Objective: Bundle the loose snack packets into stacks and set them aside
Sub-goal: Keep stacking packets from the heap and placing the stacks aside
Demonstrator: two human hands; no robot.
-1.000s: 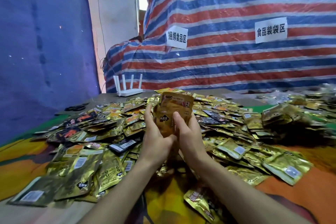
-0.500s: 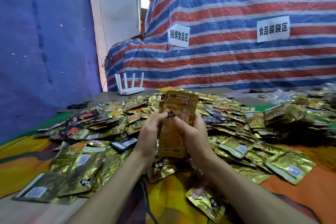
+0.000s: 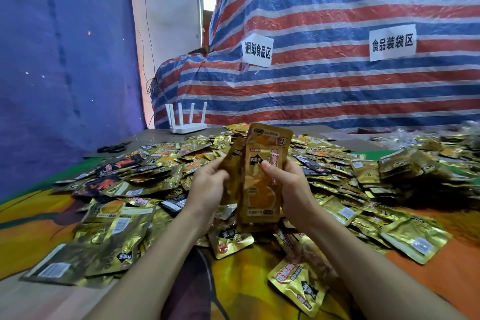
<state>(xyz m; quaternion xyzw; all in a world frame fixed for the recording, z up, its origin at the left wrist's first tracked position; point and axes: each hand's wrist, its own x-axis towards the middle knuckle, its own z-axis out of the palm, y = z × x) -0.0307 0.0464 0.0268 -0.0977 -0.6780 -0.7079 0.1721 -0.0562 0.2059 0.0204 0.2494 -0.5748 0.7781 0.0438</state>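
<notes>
Two big sheets close the room behind: one tarp with red, blue and white stripes (image 3: pixel 337 91) at the back and right, and one dark blue sheet (image 3: pixel 65 60) at the left. One table with an orange and yellow printed cover (image 3: pixel 26 228) fills the lower part of the view. On it lies one wide heap of loose snack packets (image 3: pixel 155 182), mostly gold with some black ones; they are too many to count. At the right side of the table, some packets stand together as thicker bundles (image 3: pixel 400 166); their number I cannot tell. Above the heap, in the middle, both hands hold one upright stack of gold packets (image 3: pixel 262 189), clear of the table. I see two packets for sure, the front one and one behind it sticking out at the left; how many more are behind is hidden. The left hand (image 3: pixel 207 187) has its fingers curled round the left edge of the stack. The right hand (image 3: pixel 288 184) grips the right edge, with the thumb pressed on the front packet and the other fingers hidden behind. Two white paper signs (image 3: pixel 257 53) (image 3: pixel 392 43) with black characters hang on the striped tarp. One white router (image 3: pixel 188 127) with four antennas stands at the far edge of the table, and one pair of black scissors (image 3: pixel 114 148) lies to its left.
</notes>
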